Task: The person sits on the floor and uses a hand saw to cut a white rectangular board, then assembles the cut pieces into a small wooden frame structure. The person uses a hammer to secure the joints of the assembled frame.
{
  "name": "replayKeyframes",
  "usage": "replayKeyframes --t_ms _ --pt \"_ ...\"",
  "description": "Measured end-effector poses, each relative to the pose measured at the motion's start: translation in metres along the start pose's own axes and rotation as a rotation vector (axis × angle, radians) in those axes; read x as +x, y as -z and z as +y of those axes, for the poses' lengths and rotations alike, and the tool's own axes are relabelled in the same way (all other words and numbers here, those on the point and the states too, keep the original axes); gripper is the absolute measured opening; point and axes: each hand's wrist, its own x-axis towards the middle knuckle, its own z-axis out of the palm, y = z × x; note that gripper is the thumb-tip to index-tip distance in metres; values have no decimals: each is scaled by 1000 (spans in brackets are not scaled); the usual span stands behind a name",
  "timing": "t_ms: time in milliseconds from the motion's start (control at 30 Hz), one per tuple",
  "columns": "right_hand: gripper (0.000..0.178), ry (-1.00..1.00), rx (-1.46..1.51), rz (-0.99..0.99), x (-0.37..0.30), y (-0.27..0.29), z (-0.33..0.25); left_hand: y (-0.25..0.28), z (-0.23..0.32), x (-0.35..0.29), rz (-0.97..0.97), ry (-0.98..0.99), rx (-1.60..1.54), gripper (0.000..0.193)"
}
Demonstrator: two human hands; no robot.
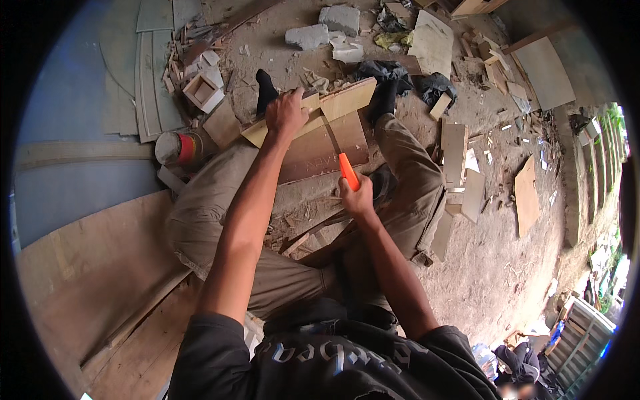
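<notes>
My right hand [357,197] is closed around the orange handle [347,171] of a handsaw. Its thin dark blade [332,137], seen nearly edge-on, points away from me and meets a pale yellow wooden board [347,100]. A break in the board shows where the blade reaches it. Farther left, my left hand [287,115] grips the top edge of the same board, fingers bent over it. Beneath the board lies a brown wooden panel [307,157] with faint marks on it, between my legs.
A round bucket-like container [175,148] with a red and yellow band stands left of my knee. Beyond it lies a small open wooden box [202,92]. Grey blocks [308,37] and black plastic [437,87] lie ahead. Wood offcuts [455,152] are scattered to the right.
</notes>
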Motion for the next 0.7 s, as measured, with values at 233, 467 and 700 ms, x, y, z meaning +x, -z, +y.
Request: replayKeyframes --t_ms 233,467,700 --pt "33 -108 -135 -59 9 31 -109 -12 2 4 58 -98 36 43" --pt "31 -173 -105 -70 -53 74 -147 10 -19 40 -143 -41 -6 47" --pt "27 -198 -120 -52 10 34 -96 2 -7 14 -177 -136 -49 52"
